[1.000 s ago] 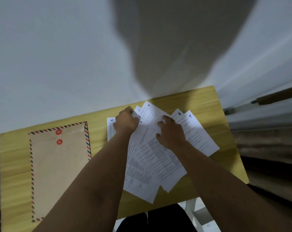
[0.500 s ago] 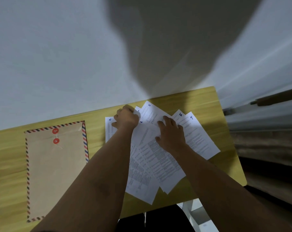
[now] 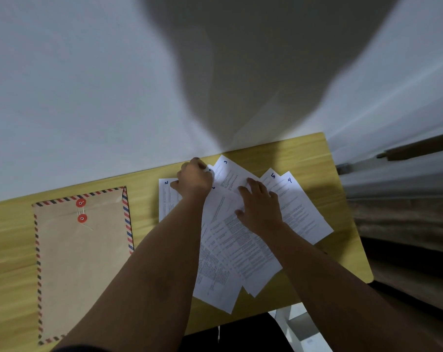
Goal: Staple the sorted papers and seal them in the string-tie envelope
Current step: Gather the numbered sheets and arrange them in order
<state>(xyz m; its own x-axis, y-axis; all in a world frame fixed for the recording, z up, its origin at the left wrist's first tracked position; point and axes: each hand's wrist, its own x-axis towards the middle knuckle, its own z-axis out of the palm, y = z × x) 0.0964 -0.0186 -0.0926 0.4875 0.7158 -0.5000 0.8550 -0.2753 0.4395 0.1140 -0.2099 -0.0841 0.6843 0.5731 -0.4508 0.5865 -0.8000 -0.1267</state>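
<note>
The papers (image 3: 240, 240) are lying fanned out in an overlapping spread on the right half of the tabletop (image 3: 12, 240), reaching from near its far edge almost to its near edge. Handwritten numbers are showing at the top corners: 2 on the leftmost sheet, 3 on the sheet nearest the far edge, 5 and 4 on the two sheets toward the right edge. The left hand (image 3: 193, 180) is curling closed over the top corners of the sheets near the far edge, fingers pinching paper there. The right hand (image 3: 259, 207) is lying flat with fingers spread, pressing down on the middle of the spread. The two hands are sitting close together but not touching. The string-tie envelope (image 3: 83, 262) is lying flat on the left half of the tabletop, clear of the papers, its striped border and two red button discs facing up, flap toward the far edge.
</note>
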